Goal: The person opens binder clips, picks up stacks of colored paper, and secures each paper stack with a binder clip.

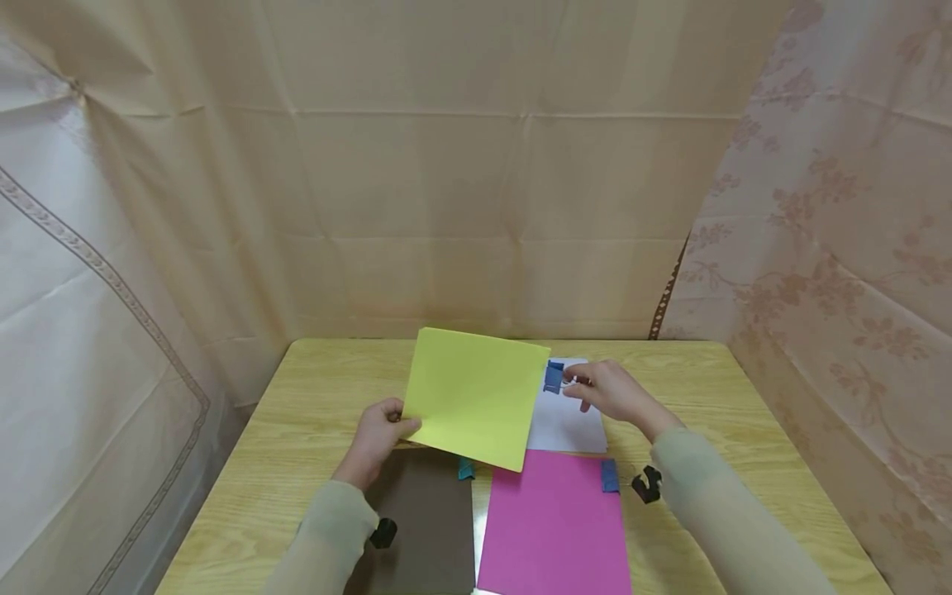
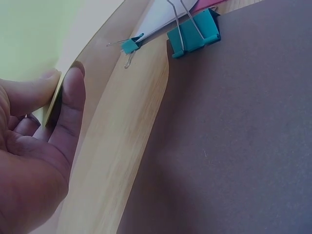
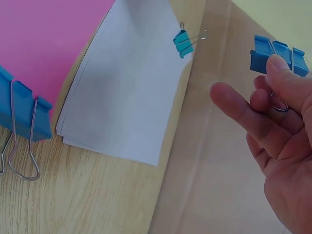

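My left hand (image 1: 378, 438) holds yellow paper (image 1: 476, 397) by its lower left corner, thumb on the front and fingers behind. The paper is raised and tilted above the table. At its upper right edge, my right hand (image 1: 613, 392) pinches a blue binder clip (image 1: 554, 377). In the right wrist view the thumb presses on this clip (image 3: 259, 61) and a wire handle shows behind the fingers. The index finger extends away from it. The left wrist view shows my left hand (image 2: 36, 141) gripping the paper's edge, which looks several sheets thick.
A brown stack (image 1: 424, 521) with a teal binder clip (image 2: 195, 34) lies front left. Beside it is a magenta stack (image 1: 558, 529) with a blue binder clip (image 1: 610, 476). Behind lie white sheets (image 3: 126, 83) with a small teal clip (image 3: 183, 44). Curtains (image 1: 476, 190) hang around the wooden table (image 1: 327, 372).
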`<state>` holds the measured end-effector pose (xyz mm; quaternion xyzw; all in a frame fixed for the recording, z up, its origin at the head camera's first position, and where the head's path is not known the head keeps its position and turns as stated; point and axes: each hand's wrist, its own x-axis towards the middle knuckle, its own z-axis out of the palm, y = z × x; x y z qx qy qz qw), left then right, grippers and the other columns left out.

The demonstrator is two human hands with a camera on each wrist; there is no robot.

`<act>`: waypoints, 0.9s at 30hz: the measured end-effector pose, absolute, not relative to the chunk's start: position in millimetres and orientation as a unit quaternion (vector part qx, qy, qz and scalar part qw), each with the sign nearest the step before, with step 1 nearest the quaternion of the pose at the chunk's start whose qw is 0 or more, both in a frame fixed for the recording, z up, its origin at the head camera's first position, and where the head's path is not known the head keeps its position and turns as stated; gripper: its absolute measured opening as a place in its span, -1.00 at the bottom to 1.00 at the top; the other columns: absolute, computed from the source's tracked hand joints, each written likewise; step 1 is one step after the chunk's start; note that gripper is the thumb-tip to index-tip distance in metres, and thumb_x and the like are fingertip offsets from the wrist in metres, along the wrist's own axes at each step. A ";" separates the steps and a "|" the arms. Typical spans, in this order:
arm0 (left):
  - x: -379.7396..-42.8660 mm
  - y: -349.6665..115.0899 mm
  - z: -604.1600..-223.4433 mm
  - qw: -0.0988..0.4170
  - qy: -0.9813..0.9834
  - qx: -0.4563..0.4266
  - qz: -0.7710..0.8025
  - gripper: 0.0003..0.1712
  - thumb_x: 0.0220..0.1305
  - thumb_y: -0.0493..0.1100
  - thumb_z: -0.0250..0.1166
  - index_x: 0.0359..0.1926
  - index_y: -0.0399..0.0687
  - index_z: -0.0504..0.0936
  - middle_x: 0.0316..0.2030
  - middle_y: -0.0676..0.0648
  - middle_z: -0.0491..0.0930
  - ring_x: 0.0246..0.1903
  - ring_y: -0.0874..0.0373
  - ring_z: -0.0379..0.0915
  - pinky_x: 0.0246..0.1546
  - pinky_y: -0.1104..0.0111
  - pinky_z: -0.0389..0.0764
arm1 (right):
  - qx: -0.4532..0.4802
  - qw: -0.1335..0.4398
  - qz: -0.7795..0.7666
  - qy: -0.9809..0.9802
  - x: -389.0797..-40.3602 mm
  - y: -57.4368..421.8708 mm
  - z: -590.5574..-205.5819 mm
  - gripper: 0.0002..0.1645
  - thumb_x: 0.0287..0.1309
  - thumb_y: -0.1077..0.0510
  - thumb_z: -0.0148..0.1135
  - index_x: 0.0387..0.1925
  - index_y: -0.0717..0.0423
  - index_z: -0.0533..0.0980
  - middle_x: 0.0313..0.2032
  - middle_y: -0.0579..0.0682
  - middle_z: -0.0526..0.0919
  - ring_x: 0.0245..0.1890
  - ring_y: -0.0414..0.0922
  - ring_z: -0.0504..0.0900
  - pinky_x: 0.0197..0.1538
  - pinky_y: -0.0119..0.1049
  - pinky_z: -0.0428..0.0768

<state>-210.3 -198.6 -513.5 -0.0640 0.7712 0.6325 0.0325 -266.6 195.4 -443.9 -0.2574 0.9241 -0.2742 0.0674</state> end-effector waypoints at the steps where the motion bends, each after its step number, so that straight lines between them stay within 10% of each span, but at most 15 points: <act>1: -210.0 -198.6 -513.7 0.034 0.771 -0.061 0.633 -0.91 0.25 -0.38 0.38 -0.30 -0.34 0.61 -0.43 -0.06 0.57 -0.38 0.14 0.48 -0.32 0.35 0.55 | -0.257 0.071 -0.275 0.924 -266.3 195.4 -443.7 -0.66 0.41 0.12 0.25 0.08 0.26 0.62 -0.24 0.03 0.77 -0.50 -0.16 0.72 -0.14 -0.08 0.67; 27: -210.5 -198.8 -519.3 0.056 0.740 -0.044 0.668 -0.93 0.27 -0.45 0.33 -0.30 -0.39 0.58 -0.38 -0.13 0.63 -0.37 0.07 0.62 -0.23 0.04 0.73 | -0.248 0.099 -0.313 0.911 -265.6 199.5 -438.7 -0.68 0.49 0.04 0.16 0.07 0.16 0.62 -0.52 -0.15 0.72 -0.37 -0.21 0.70 -0.05 -0.07 0.58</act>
